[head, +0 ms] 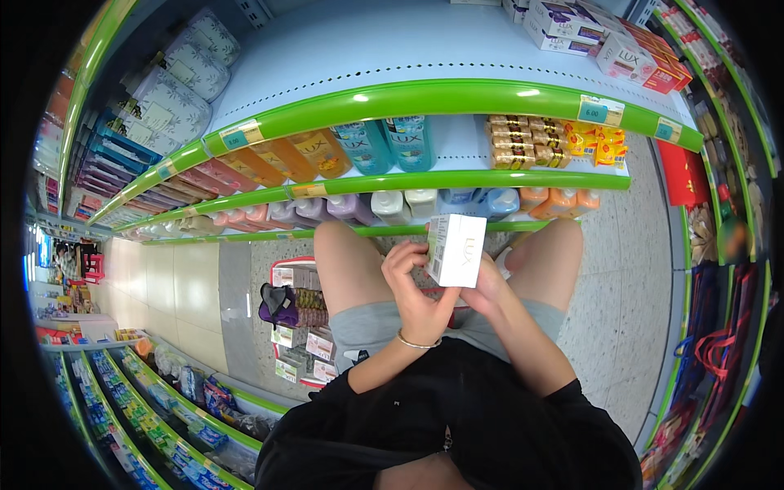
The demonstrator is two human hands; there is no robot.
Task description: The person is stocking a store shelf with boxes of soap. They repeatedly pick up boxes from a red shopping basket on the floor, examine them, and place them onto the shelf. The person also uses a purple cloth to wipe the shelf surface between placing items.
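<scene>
Above my lap I hold a white Lux box (462, 251), tilted so that one plain face with the brand name and one printed side face show. My left hand (416, 294), with a bracelet at its wrist, grips the box's left side and lower edge. Behind the lower right edge, my right hand (490, 283) supports the same box; its fingers are largely hidden by it. Beyond my knees, the top shelf (380, 49) carries stacked Lux soap boxes (563, 27) at its right end, with a lone pale Lux box (626, 58) in front.
A red-rimmed basket (275, 263) of boxed soaps stands on the floor by my left thigh, a purple and grey item (278, 306) on it. Lower shelves hold body wash bottles (318, 153) and wrapped soap packs (511, 144). Racks flank me, including a toothpaste shelf (147, 416) behind left.
</scene>
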